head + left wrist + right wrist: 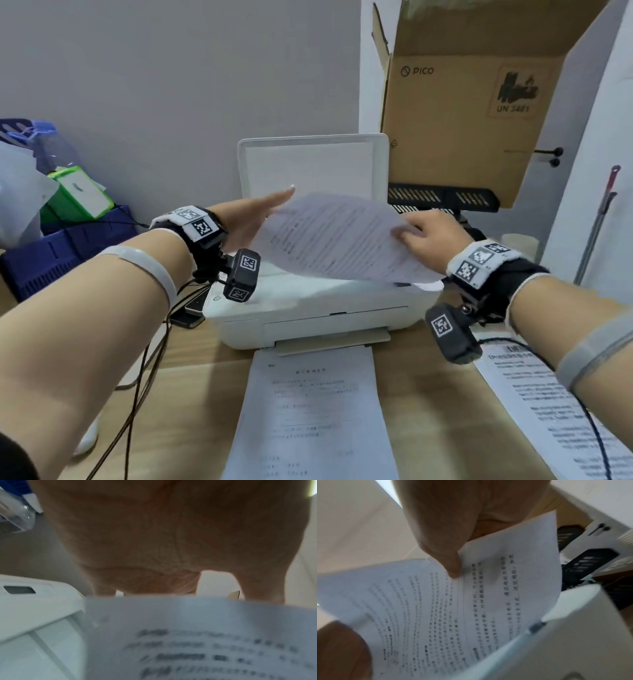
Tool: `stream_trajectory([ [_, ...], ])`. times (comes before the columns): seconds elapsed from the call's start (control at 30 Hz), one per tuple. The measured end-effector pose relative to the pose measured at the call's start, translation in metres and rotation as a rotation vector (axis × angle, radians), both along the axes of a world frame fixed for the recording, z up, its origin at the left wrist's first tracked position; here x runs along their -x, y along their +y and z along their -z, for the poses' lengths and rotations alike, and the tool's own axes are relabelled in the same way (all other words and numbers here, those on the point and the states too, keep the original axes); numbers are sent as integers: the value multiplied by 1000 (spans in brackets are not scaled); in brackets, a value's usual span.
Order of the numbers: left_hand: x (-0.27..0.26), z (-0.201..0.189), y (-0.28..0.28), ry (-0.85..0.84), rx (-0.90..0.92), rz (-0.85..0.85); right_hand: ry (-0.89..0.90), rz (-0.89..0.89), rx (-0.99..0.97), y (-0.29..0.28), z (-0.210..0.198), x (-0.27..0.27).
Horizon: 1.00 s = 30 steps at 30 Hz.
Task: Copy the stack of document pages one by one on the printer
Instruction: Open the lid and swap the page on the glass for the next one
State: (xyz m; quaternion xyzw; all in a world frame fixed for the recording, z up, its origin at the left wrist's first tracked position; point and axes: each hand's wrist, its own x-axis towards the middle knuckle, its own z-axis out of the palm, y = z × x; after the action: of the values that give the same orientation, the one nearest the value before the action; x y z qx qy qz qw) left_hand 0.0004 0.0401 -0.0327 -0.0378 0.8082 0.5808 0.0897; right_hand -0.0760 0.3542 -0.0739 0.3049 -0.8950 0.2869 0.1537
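Paper page (337, 236) pinched by right hand (432, 236), left hand (255, 216) flat

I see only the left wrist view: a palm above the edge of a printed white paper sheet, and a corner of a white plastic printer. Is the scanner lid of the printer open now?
Observer: Yes. In the head view the flat white scanner lid of the white plastic printer stands raised behind the sheet.
Operator: Does the other hand hold the sheet?
Observer: The right hand pinches the printed white paper sheet at its right edge, with the sheet tilted above the printer top.
Operator: Is any page at the output?
Observer: One printed page lies from the output slot out onto the wooden table.
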Motion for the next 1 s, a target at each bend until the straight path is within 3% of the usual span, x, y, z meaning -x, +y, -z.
stream_trajectory([
  [0.1, 7, 2, 24, 120, -73, -45, -21, 132, 89, 40, -17, 5],
  [0.2, 25, 5, 65, 218, -31, -86, -57, 246, 95, 80, -19, 4],
  [0.4, 73, 26, 153, 259, 3, -84, -252, 420, -51, 168, 12, -14],
  [0.63, 92, 89, 269, 79, 100, 138, -504, 743, -362, 265, 67, -40],
  [0.7, 89, 107, 297, 80, 189, 147, -583, 800, -384, 286, 81, -48],
  [0.87, 86, 144, 329, -129, 102, 135, -619, 886, -351, 316, 117, -55],
  [1.0, 76, 155, 325, -78, 180, 150, -589, 924, -300, 300, 125, -58],
])
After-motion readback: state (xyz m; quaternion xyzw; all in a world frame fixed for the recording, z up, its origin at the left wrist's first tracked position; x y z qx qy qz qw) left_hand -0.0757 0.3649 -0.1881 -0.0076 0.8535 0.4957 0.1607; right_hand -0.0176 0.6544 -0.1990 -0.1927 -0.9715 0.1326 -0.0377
